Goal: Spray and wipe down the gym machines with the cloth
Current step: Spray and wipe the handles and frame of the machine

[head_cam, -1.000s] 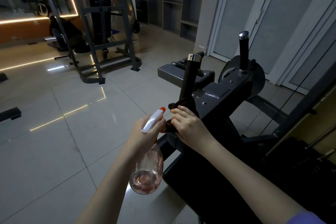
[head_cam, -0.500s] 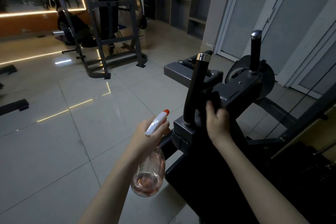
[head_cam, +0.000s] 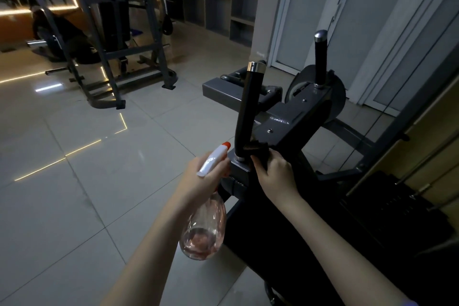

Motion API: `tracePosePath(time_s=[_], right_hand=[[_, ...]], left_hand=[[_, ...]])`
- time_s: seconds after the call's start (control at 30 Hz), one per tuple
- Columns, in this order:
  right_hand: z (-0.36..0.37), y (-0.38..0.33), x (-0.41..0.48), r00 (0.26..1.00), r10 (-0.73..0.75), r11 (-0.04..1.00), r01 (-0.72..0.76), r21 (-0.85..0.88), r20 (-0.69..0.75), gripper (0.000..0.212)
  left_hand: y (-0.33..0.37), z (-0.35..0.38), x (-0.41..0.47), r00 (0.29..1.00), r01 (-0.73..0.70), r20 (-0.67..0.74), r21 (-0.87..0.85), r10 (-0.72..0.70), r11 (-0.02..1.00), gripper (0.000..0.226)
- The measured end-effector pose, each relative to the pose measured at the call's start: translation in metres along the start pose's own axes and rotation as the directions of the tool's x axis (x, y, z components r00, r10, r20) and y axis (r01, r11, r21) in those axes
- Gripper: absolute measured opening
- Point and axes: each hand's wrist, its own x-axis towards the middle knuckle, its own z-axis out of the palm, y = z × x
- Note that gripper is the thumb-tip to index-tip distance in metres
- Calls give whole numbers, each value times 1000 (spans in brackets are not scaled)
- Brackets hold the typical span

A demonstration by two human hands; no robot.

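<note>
Two hands full: right hand [head_cam: 275, 176], clutching the cloth [head_cam: 258, 154], drops back to the handle [head_cam: 248, 112] base, wiping; left hand [head_cam: 201, 179] grips the bottle [head_cam: 203, 231].

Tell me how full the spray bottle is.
Less than half full. Pinkish liquid sits only in the bottom of the clear spray bottle held by the left hand.

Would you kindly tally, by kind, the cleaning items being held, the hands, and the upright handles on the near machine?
spray bottle: 1
cloth: 1
upright handles: 2
hands: 2 (left hand, right hand)
Total: 6
</note>
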Motion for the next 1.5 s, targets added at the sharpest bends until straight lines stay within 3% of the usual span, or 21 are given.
tracePosePath(time_s=[0.13, 0.23, 0.37, 0.57, 0.7, 0.73, 0.83, 0.93, 1.03, 1.1, 1.17, 1.3, 1.5], right_hand=[[-7, -8, 22, 952, 293, 942, -271, 200, -91, 44], [13, -17, 15, 975, 221, 964, -220, 149, 9, 35], [9, -11, 6, 989, 145, 987, -147, 70, 24, 32], [-5, -1, 5, 981, 192, 979, -188, 83, -34, 31], [-22, 21, 42, 936, 285, 952, -251, 176, -208, 37], [-25, 31, 53, 943, 274, 953, -240, 185, -190, 37], [-22, 58, 73, 991, 118, 993, -118, 1, 70, 41], [-25, 79, 87, 984, -34, 998, 42, -42, 172, 38], [-38, 94, 111, 972, -155, 981, 173, -92, 176, 32], [-48, 107, 133, 978, -160, 978, 176, -115, 133, 33], [-53, 119, 150, 986, -134, 984, 144, -105, 96, 37], [-52, 134, 165, 980, -111, 992, 121, -48, 167, 44], [-48, 144, 170, 976, -164, 986, 168, -15, 140, 46]], left_hand=[[-1, -2, -3, 997, -52, 56, -25, 54, 998, 59], [-4, -3, -4, 993, -57, 101, -45, 62, 997, 52], [-13, -2, -5, 992, 9, 128, -61, -1, 998, 22], [-19, 6, -5, 979, -32, 199, -69, 45, 997, 42], [-10, 19, -7, 981, -20, 192, -71, 33, 997, 42], [-7, 23, -6, 983, -16, 179, -67, 27, 998, 38], [4, 41, -2, 990, 16, 139, -51, -9, 999, 21], [16, 64, 5, 997, 17, 77, -30, -15, 999, 26], [30, 89, 16, 1000, 18, 9, -57, -18, 998, 39], [42, 107, 28, 998, 18, -51, -80, -22, 997, 47], [53, 123, 42, 994, 48, -89, -98, -57, 994, 40], [66, 143, 67, 982, 100, -151, -84, -112, 991, 10], [62, 156, 98, 920, 221, -310, -90, -238, 971, 12]])
